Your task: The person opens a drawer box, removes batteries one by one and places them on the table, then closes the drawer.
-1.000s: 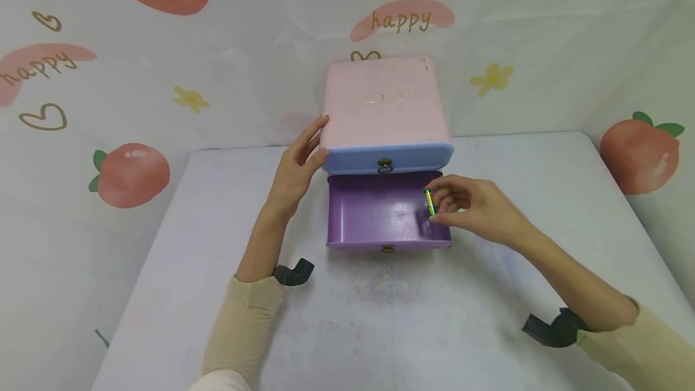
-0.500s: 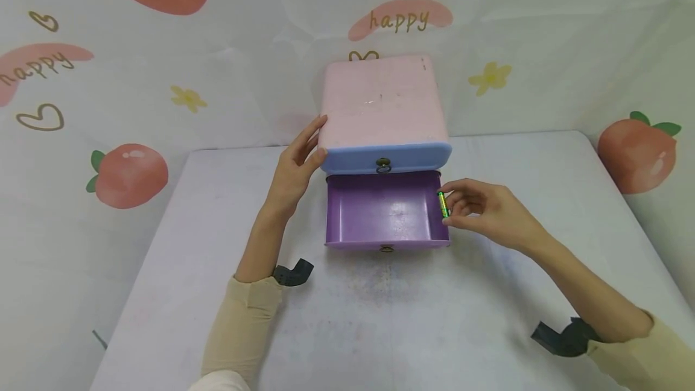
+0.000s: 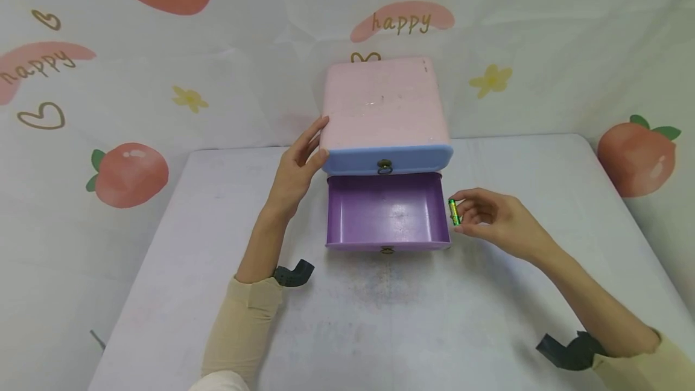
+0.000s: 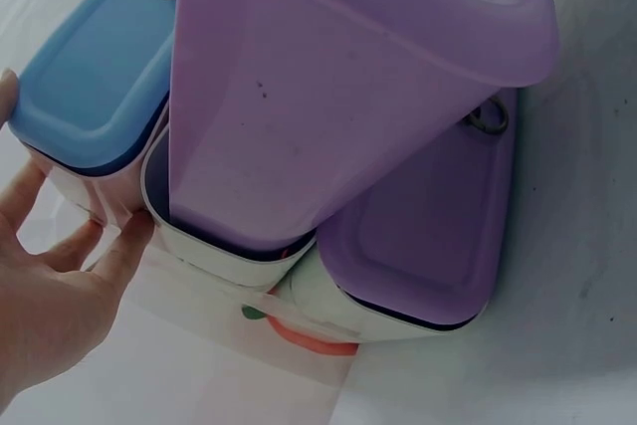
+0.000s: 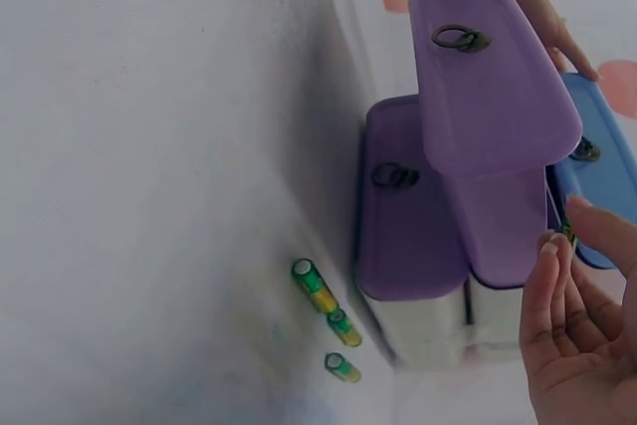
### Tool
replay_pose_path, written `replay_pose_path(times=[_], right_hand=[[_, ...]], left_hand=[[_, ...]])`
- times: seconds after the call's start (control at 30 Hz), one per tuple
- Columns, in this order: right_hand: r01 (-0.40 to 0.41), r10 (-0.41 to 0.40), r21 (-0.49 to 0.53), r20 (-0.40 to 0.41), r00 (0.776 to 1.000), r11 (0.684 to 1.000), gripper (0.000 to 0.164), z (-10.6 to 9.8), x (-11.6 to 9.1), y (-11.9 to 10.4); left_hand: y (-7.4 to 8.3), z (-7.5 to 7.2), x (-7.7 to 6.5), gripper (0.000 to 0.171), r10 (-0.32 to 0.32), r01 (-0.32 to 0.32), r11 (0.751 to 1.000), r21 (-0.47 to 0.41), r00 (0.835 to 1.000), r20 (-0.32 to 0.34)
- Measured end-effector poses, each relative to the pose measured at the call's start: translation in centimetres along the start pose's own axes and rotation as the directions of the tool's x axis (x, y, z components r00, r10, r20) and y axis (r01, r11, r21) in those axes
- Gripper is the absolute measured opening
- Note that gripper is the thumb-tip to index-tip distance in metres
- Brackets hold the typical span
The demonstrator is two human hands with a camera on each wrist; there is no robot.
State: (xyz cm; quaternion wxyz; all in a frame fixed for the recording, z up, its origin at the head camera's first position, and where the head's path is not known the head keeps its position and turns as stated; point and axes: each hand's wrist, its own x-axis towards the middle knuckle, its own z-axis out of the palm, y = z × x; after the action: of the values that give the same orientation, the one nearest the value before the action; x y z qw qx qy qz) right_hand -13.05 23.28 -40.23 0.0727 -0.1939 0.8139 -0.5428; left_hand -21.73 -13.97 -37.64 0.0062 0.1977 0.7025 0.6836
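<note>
"happy" twice on wall backdrop

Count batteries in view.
4: one battery pinched in the right hand; a second, third and fourth on the table beside the drawers, right wrist view. Others may be hidden.

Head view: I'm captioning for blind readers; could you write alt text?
A person's right hand pinches a small green battery just right of a pulled-out purple drawer. Their left hand touches the left side of the pink-topped cabinet, near its blue drawer front.
</note>
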Motion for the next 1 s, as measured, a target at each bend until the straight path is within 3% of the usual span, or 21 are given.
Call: replay_pose_path(times=[0.3,1.0], right_hand=[[0.025,-0.024,0.028,-0.047,0.999,0.999,0.045,-0.2,-0.8,1.0],[-0.029,0.029,0.001,-0.068,0.997,1.000,0.039,0.3,-1.9,3.2]], left_hand=[[-0.1,0.2,0.0,0.054,-0.003,0.003,1.000,-0.011,1.000,0.004],[0.0,0.1,-0.1,0.054,0.005,-0.005,1.000,0.000,1.000,-0.003]])
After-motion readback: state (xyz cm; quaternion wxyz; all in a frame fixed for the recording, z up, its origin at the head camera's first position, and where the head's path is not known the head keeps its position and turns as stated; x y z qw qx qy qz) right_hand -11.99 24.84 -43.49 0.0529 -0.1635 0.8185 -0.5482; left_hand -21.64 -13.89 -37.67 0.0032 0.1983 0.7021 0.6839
